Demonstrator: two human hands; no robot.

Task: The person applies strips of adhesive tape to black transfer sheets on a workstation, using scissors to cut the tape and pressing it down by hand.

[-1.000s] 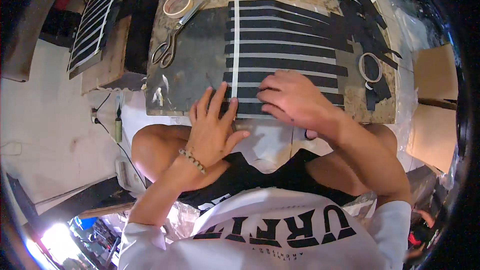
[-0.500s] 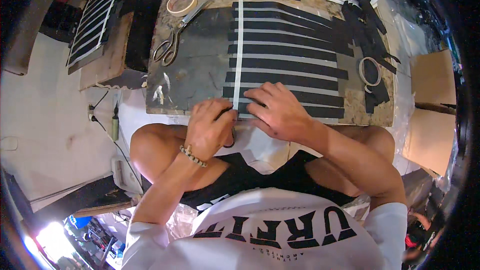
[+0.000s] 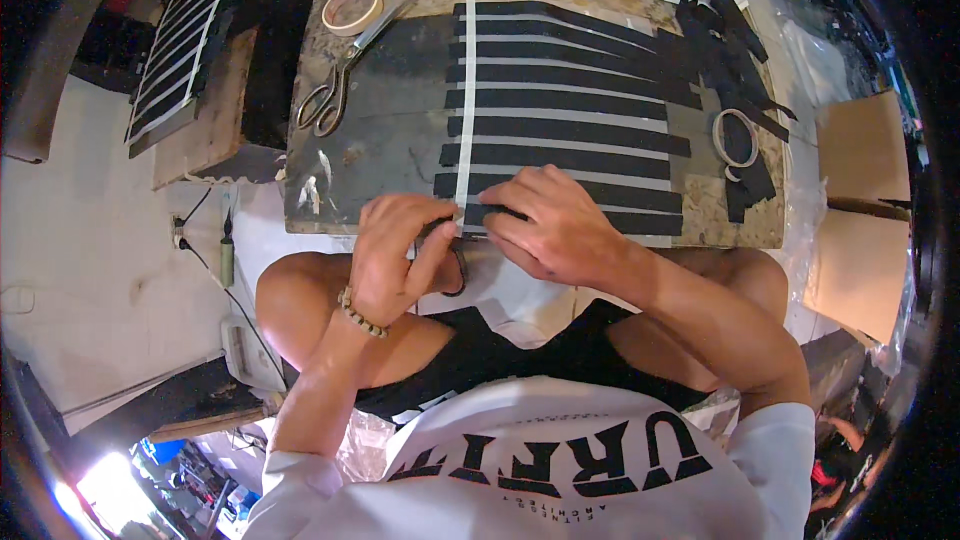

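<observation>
The counter point(image 3: 735, 230) is a low, stained wooden board with a chipped, mottled edge, standing above pale floor tiles point(image 3: 812, 168) whose joints show at the right. To the left stands a wooden stand point(image 3: 195, 155) with a dark side point(image 3: 268, 90). Beside it spreads a scuffed off-white surface point(image 3: 85, 270), wall or floor, I cannot tell which; a black cord point(image 3: 232, 290) runs down it from a small socket point(image 3: 179, 225). Strong white light point(image 3: 112, 485) glares at the lower left, near dim, blurred clutter point(image 3: 205, 480). At the right, cardboard point(image 3: 860, 270) stands near crumpled clear plastic point(image 3: 812, 240); the outer rim falls into darkness.
</observation>
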